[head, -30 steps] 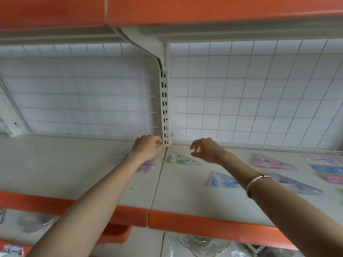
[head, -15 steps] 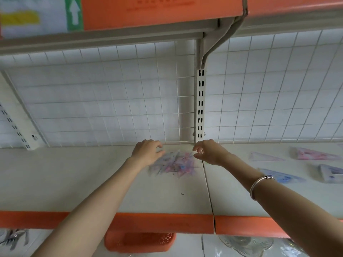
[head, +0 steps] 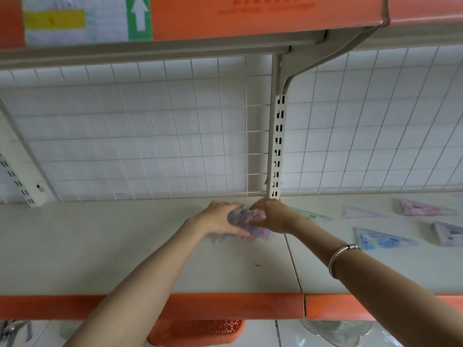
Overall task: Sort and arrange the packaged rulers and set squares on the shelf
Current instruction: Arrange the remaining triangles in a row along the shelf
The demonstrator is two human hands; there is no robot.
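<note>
Though blurred — one bundle (head: 245,217), two hands (head: 216,220) (head: 274,216)

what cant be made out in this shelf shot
Head view only:
packet pile between left hand and right hand: blurred, half covered by them; count and grip unclear.
purple packet: cut off by right edge.
orange basket: mostly hidden behind shelf lip.
upper label: print blurred.

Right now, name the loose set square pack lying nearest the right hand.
The greenish pack, right beside the right hand that grips the bundle; the pale purple pack, pink pack and blue pack lie farther right.
</note>
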